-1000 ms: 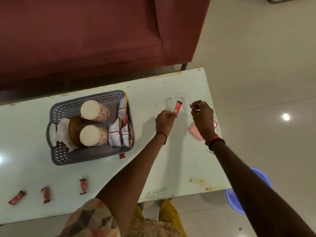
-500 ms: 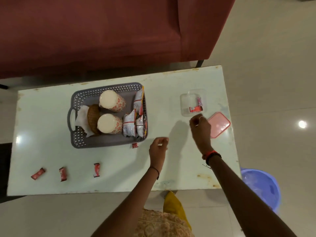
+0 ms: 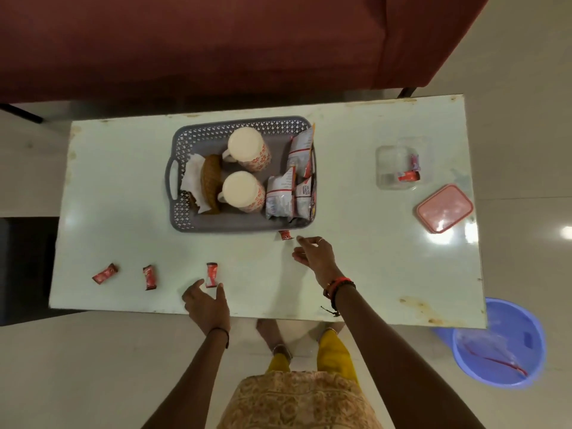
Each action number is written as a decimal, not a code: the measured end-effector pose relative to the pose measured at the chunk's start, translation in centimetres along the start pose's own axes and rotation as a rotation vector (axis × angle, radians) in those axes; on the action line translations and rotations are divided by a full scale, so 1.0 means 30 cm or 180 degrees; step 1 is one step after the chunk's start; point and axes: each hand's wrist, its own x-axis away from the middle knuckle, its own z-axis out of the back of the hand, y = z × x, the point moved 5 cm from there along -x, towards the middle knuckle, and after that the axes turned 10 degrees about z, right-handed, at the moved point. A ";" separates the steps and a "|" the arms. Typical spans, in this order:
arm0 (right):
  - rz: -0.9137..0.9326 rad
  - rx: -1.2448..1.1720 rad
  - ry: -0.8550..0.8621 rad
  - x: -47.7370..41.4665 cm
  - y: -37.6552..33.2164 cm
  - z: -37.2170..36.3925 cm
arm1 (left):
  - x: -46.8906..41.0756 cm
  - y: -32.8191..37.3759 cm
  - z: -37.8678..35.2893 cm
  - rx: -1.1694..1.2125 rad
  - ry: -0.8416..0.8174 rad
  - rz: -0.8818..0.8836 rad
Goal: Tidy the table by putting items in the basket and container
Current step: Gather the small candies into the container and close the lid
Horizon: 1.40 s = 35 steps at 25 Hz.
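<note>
Your left hand (image 3: 206,305), fingers spread and empty, brackets the nearest red sachet (image 3: 211,274) on the table (image 3: 123,181); pinch its near end. Your right hand (image 3: 315,255), loosely open and empty, reaches the small sachet (image 3: 285,235) just beside the grey basket (image 3: 185,137). Both belong in the clear container (image 3: 383,168).

Dark red sofa (image 3: 216,41) beyond, blue bucket (image 3: 510,320) on pale floor (image 3: 62,366) at right
</note>
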 end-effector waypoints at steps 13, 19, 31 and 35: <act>0.0178 -0.0112 0.0437 -0.015 0.055 -0.121 | -0.234 0.002 -0.040 0.0021 -0.0945 -0.0445; 0.0233 -0.0242 0.0767 0.038 0.057 -0.054 | -0.133 0.063 -0.027 0.0553 -0.1080 -0.0654; 0.0772 -0.0584 0.1601 0.084 -0.203 0.352 | 0.473 0.501 -0.278 0.0680 -0.2468 -0.1761; 0.1127 -0.0183 0.1890 0.065 -0.340 0.490 | 0.576 0.729 -0.392 0.0619 -0.2510 -0.1814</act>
